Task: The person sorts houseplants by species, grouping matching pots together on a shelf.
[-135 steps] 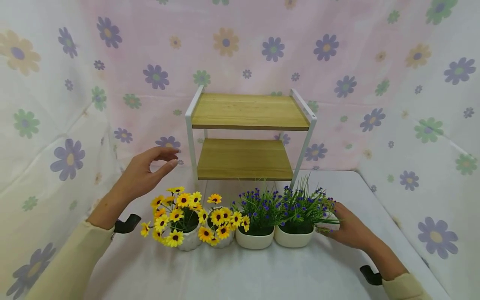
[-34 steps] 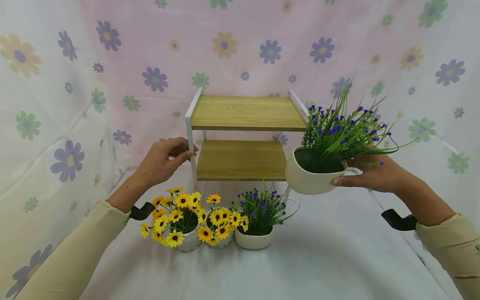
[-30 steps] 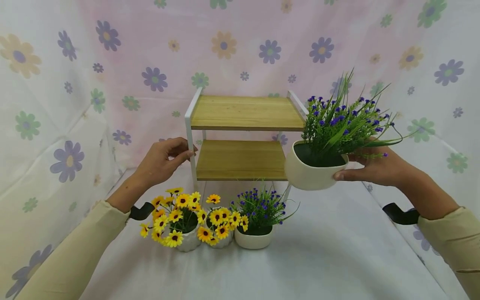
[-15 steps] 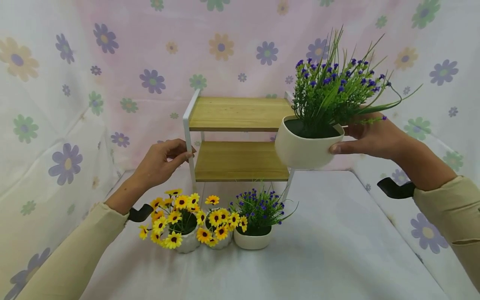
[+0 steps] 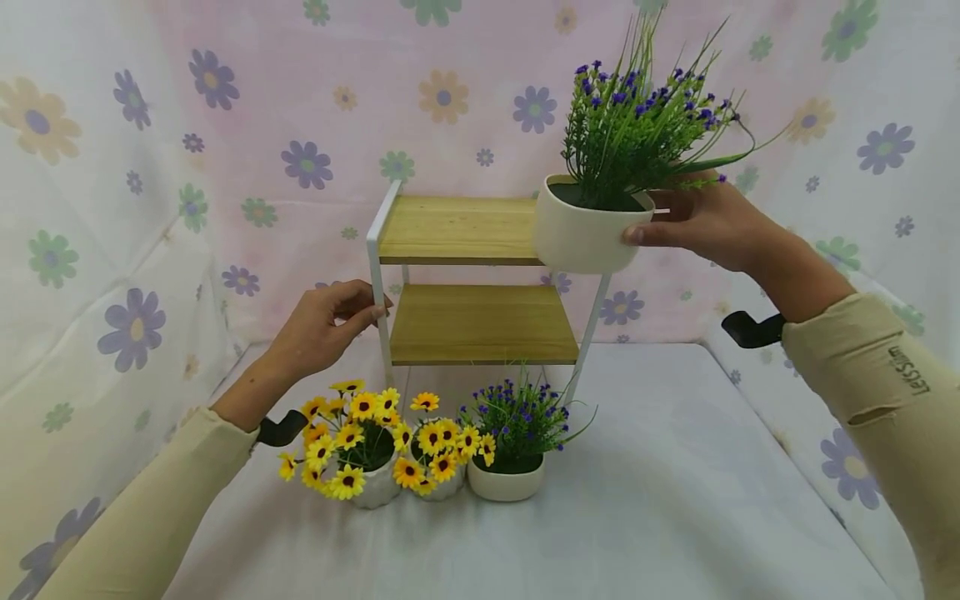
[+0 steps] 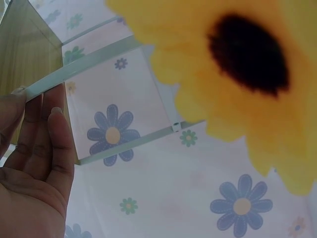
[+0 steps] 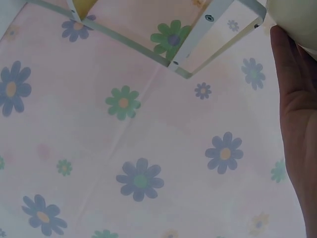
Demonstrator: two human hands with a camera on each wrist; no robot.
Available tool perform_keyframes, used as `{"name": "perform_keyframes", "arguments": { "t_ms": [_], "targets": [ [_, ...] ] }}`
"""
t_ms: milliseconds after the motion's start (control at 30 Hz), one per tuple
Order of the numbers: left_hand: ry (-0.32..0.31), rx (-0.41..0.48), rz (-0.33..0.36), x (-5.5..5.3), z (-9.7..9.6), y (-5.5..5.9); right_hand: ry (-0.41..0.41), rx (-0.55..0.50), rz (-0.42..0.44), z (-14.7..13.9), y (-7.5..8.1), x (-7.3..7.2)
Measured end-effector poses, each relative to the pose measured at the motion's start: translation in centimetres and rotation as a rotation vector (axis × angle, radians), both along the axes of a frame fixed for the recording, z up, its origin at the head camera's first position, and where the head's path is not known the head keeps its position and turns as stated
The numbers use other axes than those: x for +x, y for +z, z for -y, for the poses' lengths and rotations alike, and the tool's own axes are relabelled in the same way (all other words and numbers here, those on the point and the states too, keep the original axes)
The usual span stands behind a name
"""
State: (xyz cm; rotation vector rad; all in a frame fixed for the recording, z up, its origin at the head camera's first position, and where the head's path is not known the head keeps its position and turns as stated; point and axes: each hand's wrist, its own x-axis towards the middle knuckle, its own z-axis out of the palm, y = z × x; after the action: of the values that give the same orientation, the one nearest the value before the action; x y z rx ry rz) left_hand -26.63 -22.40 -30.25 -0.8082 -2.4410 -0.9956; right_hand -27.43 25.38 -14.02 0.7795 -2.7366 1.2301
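Observation:
My right hand (image 5: 716,221) grips the right side of a cream potted plant (image 5: 588,235) with purple flowers and long grass blades, thumb on the pot's front. The pot is raised, overlapping the right end of the top board of a two-tier shelf (image 5: 457,227). In the right wrist view only a corner of the pot (image 7: 295,20) shows above the fingers. My left hand (image 5: 318,329) pinches the shelf's white left front post (image 5: 380,312); the left wrist view shows thumb and fingers on either side of the post (image 6: 54,79).
Before the shelf stand two pots of yellow sunflowers, a larger one (image 5: 377,486) and a smaller one (image 5: 442,483), then a second cream pot (image 5: 506,482) of purple flowers. All rest on a white-covered table (image 5: 675,500) enclosed by flower-printed cloth (image 5: 480,108).
My right hand has lifted the right-most purple plant off the table, then up and left to the top board's height. My left hand has come onto the shelf post and stayed there.

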Motion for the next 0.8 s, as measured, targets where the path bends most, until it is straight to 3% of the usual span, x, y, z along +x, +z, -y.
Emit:
{"name": "perform_keyframes", "arguments": {
  "t_ms": [267,600,800],
  "targets": [
    [-0.005,0.001,0.003,-0.1,-0.1,0.0,-0.037,-0.011,-0.037,1.0,0.3,-3.0],
    [-0.012,0.004,0.002,-0.2,-0.2,-0.2,0.083,-0.171,-0.043,2.1,-0.3,-6.2],
    [0.014,-0.008,0.001,0.1,0.0,-0.3,0.058,-0.159,-0.017,3.3,-0.7,-7.7]
  ]
}}
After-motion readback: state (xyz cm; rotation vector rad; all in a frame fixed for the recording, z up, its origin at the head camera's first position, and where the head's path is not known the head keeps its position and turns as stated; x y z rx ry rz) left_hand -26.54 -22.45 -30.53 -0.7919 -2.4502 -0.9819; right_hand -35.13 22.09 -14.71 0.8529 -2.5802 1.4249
